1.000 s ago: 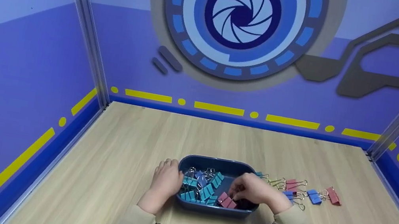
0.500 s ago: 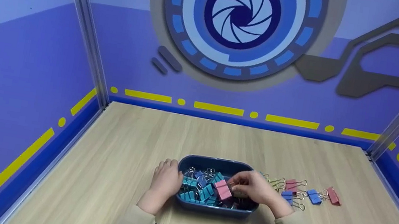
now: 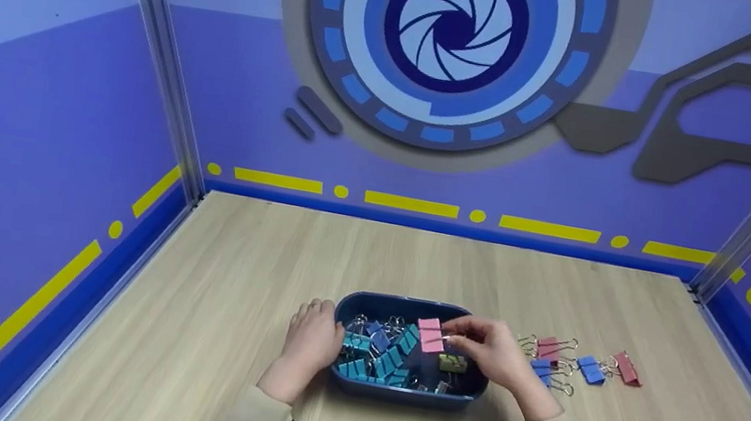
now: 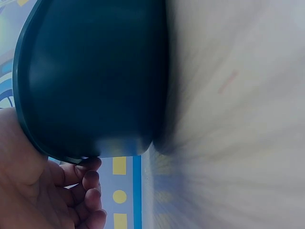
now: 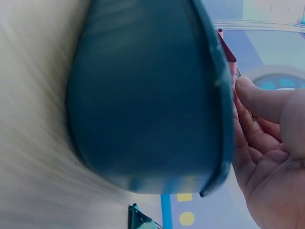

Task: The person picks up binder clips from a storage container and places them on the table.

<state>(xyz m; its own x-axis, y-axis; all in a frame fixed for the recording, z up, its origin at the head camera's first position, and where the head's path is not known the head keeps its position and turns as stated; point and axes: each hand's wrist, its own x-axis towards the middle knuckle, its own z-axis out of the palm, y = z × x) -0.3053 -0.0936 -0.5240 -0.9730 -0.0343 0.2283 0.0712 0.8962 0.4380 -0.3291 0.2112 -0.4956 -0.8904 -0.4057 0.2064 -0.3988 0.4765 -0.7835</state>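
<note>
My right hand (image 3: 493, 349) pinches a pink binder clip (image 3: 431, 334) by its wire handles, above the right part of a dark blue plastic box (image 3: 399, 393). In the right wrist view the pink binder clip (image 5: 228, 47) shows partly past the box rim. My left hand (image 3: 316, 337) grips the box's left rim; in the left wrist view its fingers curl beside the box wall (image 4: 95, 86), thumb hidden. Inside the box, teal binder clips (image 3: 389, 360) and a blue binder clip (image 3: 378, 335) lie at left. A yellow binder clip (image 3: 453, 364) lies at right.
Right of the box, on the wooden table (image 3: 248, 251), lie a red clip (image 3: 550, 347), blue clips (image 3: 593, 371) and another red clip (image 3: 629, 369). A teal clip (image 5: 140, 219) shows beside the box in the right wrist view. Printed panels (image 3: 53, 152) enclose the table.
My right hand has lifted the pink binder clip up from the box's floor, uncovering a yellow clip there. My left hand has stayed at the box's rim.
</note>
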